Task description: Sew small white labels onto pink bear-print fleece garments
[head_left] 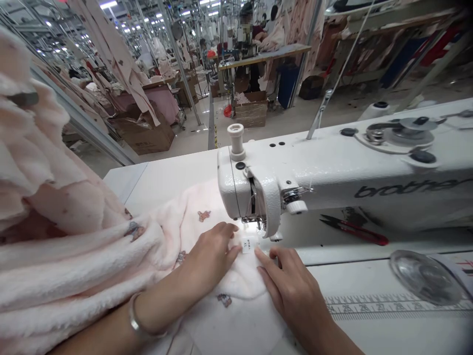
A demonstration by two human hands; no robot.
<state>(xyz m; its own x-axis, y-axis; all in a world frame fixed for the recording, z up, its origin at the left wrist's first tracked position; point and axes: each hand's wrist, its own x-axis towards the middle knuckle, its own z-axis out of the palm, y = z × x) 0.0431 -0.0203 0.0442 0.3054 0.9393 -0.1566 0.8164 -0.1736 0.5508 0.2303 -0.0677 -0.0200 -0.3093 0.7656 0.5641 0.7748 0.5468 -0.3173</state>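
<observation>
A pale pink fleece garment with small bear prints lies across the white table and under the head of a white sewing machine. My left hand rests flat on the fleece just left of the needle, fingers stretched toward a small white size label. My right hand lies on the fleece right of the label, fingertips pressing the fabric edge beside it. The label sits directly below the presser foot. A silver bangle circles my left wrist.
Red-handled thread snips lie on the machine bed to the right. A clear dish sits at the right, above a printed ruler on the table. More pink fleece is piled at left. Boxes and another person's workstation stand behind.
</observation>
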